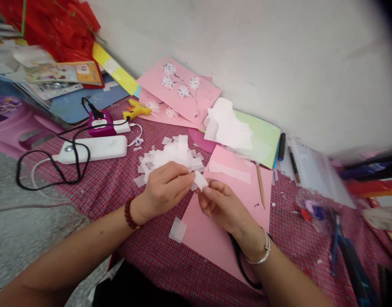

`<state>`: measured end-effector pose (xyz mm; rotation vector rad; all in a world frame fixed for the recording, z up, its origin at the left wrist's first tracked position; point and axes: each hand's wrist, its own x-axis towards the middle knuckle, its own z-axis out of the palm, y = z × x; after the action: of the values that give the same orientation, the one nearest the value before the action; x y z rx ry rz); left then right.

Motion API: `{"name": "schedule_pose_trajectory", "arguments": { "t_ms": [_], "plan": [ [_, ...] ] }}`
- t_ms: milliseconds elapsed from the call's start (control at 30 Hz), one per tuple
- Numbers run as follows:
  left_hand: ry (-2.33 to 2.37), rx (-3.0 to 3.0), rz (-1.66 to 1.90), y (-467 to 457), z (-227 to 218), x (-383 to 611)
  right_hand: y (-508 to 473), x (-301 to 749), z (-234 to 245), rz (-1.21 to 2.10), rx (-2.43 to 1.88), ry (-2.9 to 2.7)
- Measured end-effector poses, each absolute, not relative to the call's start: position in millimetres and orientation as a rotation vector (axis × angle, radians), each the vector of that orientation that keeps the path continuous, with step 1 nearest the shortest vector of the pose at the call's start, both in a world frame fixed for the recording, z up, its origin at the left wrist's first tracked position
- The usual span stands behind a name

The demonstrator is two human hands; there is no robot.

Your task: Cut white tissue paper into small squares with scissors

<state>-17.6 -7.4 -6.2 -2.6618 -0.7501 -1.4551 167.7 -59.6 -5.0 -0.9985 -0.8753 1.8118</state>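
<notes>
Between my two hands is a small strip of white paper (200, 181), raised above the table. My left hand (167, 185) pinches its left end between thumb and fingers. At the other end, my right hand (223, 202) grips it with curled fingers. Just behind my left hand lies a heap of cut white paper pieces (175, 153). Under my right hand is a sheet of pink paper (202, 234) with a white paper strip (229, 171) lying across its upper part. A single white square (177, 230) overlaps the sheet's left edge. My right wrist partly covers a black scissor-like handle (239, 256).
Pink cards with white blossoms (183, 87) lean near the wall. A yellow glue gun (136, 109), purple plug adapter (101, 123) and white power strip (96, 149) with looped cables lie left. A pencil (260, 185), marker (281, 146) and paintbrush (335, 245) are right.
</notes>
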Motion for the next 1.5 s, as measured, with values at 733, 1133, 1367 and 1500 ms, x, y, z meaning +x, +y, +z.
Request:
{"name": "schedule_pose_trajectory", "arguments": {
  "t_ms": [733,1133,1367,1500],
  "plan": [
    [-1.017,-3.101,-1.137,-10.7,-5.3,-4.2,-57.1,166.1,-5.6,1.451,-1.272,-1.206],
    [-1.465,-3.075,-1.3,-10.3,2.4,-4.3,-55.9,167.3,-5.6,1.501,-1.283,-1.07],
    [-1.436,-3.12,-1.494,-12.9,3.5,-3.7,-57.2,166.5,-5.0,1.37,-1.341,-1.26],
    [-1.428,-3.261,-1.377,-14.7,-1.3,-3.3,-58.9,165.4,-5.7,1.22,-1.36,-1.416]
  ]
}}
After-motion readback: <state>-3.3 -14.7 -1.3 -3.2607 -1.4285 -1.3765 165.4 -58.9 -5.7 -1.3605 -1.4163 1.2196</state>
